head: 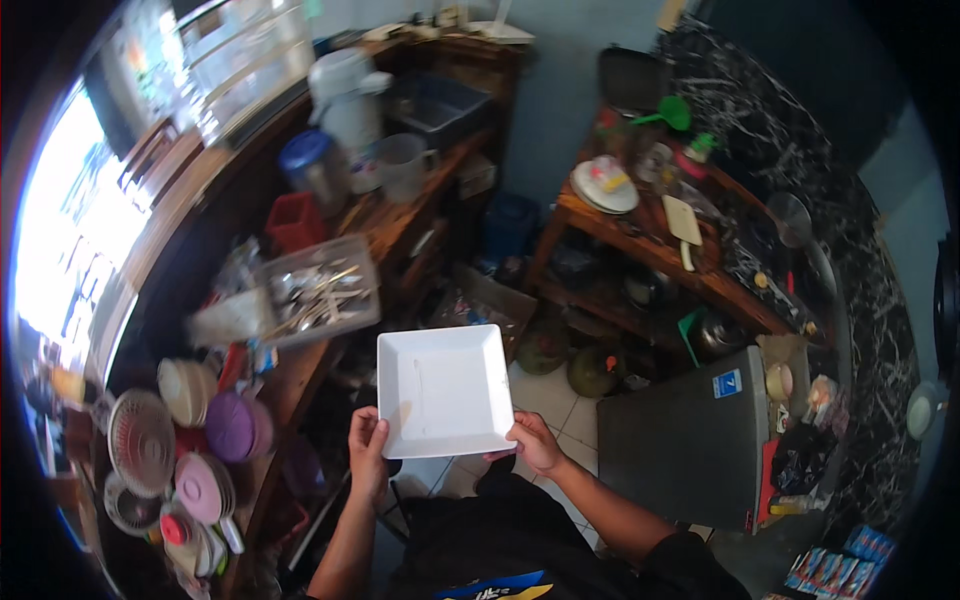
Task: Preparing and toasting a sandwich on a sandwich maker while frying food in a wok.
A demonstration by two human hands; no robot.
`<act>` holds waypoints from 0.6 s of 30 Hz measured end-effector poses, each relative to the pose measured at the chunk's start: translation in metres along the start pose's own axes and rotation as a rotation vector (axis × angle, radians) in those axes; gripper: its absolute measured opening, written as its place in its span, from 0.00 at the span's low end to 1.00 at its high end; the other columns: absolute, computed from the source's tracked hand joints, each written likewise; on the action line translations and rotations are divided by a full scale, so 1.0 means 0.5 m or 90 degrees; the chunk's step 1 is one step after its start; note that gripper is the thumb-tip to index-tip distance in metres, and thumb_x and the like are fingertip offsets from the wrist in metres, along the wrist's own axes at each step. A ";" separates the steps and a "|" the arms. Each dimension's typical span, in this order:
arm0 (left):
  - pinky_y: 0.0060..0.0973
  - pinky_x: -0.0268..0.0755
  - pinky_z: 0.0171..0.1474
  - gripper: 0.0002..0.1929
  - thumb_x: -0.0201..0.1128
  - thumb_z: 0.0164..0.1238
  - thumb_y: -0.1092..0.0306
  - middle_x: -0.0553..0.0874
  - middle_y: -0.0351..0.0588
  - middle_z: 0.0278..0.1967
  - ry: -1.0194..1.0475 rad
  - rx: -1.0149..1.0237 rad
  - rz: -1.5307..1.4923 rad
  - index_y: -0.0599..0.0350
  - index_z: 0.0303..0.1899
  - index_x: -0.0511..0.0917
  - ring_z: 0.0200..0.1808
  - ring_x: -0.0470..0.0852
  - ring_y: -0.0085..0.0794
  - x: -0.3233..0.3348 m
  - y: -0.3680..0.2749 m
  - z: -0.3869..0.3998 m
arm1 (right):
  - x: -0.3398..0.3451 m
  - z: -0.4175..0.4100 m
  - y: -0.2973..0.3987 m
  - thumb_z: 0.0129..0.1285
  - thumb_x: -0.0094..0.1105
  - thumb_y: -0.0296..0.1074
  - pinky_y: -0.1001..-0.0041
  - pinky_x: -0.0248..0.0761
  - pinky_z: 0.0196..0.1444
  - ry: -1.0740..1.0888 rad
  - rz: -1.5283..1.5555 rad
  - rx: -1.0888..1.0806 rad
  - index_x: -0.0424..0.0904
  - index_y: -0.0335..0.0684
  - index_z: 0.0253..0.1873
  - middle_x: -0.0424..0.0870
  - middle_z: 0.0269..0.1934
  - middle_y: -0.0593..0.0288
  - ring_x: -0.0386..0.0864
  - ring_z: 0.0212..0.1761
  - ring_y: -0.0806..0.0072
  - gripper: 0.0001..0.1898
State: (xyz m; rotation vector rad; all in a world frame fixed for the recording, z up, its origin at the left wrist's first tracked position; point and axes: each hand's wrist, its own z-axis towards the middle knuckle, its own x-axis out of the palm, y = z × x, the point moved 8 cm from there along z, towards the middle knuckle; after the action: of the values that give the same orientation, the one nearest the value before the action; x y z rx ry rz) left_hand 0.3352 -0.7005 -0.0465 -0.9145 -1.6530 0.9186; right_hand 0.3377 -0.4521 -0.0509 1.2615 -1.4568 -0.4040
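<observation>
A square white tray (pixel 450 390) with raised, sloping sides is held up in front of my body. My left hand (pixel 369 446) grips its near left corner, thumb along the rim. At the near right corner my right hand (pixel 536 442) pinches the edge, with some fingers hidden beneath. Nothing lies in the tray; faint marks show on its inner base. Beyond its left side, a clear plastic box (pixel 360 262) full of spoons and other cutlery rests on the wooden counter.
Left, the wooden counter (pixel 300 390) carries stacked pink plates (pixel 204 487), a woven basket (pixel 141 442), a red container (pixel 295 223) and a pump thermos (pixel 346 105). A grey refrigerator (pixel 675 450) stands right. Behind it, a wooden table (pixel 645 247) bears white plates (pixel 600 196); green gas cylinders (pixel 592 371) sit below.
</observation>
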 end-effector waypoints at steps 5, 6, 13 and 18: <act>0.22 0.69 0.47 0.11 0.57 0.74 0.58 0.79 0.39 0.42 0.124 -0.093 -0.024 0.52 0.46 0.71 0.44 0.77 0.21 0.247 0.107 0.084 | -0.207 -0.062 0.098 0.59 0.43 0.26 0.60 0.83 0.43 -0.124 0.033 -0.023 0.72 0.23 0.54 0.82 0.43 0.43 0.85 0.38 0.57 0.19; 0.22 0.69 0.47 0.11 0.57 0.74 0.58 0.79 0.39 0.42 0.143 -0.100 -0.021 0.52 0.46 0.71 0.44 0.77 0.21 0.301 0.113 0.096 | -0.251 -0.079 0.121 0.60 0.43 0.27 0.60 0.83 0.43 -0.167 0.044 -0.048 0.72 0.23 0.53 0.82 0.43 0.43 0.85 0.38 0.57 0.19; 0.32 0.82 0.42 0.13 0.53 0.75 0.52 0.79 0.42 0.44 0.314 -0.212 0.070 0.50 0.47 0.70 0.46 0.81 0.28 0.575 0.209 0.160 | -0.449 -0.135 0.213 0.57 0.44 0.30 0.61 0.82 0.41 -0.300 0.085 -0.134 0.73 0.23 0.50 0.82 0.40 0.42 0.84 0.36 0.57 0.19; 0.36 0.78 0.46 0.15 0.52 0.75 0.51 0.78 0.44 0.50 0.365 -0.291 0.040 0.48 0.52 0.69 0.51 0.79 0.31 0.671 0.285 0.237 | -0.543 -0.100 0.253 0.58 0.44 0.31 0.62 0.82 0.40 -0.319 0.087 -0.124 0.74 0.24 0.51 0.83 0.39 0.43 0.85 0.36 0.57 0.20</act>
State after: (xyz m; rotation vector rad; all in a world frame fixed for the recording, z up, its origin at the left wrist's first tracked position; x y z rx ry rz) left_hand 0.1667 -0.3569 -0.0680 -1.3923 -1.3460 0.2611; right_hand 0.2724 -0.1563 -0.0686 0.9334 -1.8579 -0.7903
